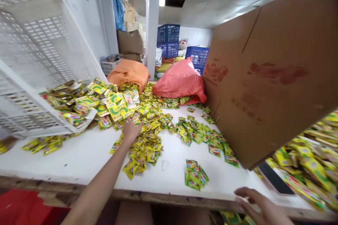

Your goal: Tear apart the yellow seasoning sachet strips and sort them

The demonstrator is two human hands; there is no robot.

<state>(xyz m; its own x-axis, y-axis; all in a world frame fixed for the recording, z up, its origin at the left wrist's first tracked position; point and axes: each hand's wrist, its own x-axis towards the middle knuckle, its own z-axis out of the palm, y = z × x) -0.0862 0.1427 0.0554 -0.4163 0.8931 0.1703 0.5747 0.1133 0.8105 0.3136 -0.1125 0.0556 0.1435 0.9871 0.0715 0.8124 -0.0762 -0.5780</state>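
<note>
My left hand (pixel 131 130) reaches out over the table, its fingertips at the lower edge of the yellow-green small cartons (pixel 116 107). Its thumb stands apart from the fingers, and I see nothing held between them. Just below and right of it lies a heap of small yellow sachets (pixel 145 147). My right hand (pixel 260 205) is over the table's front edge, fingers loosely curved and apart, with nothing in them. Left of that hand lies a small cluster of green sachets (pixel 195 175). More green sachets (pixel 200 131) are strewn farther back.
A white plastic crate (pixel 79 45) lies tipped at left with cartons spilling out. Orange (pixel 128 72) and red (pixel 181 79) sacks lie open at the back. A large cardboard box (pixel 266 66) leans at right, near a phone (pixel 276 179) and piled yellow packs (pixel 311 168). The white table (pixel 92 154) has a worn front edge.
</note>
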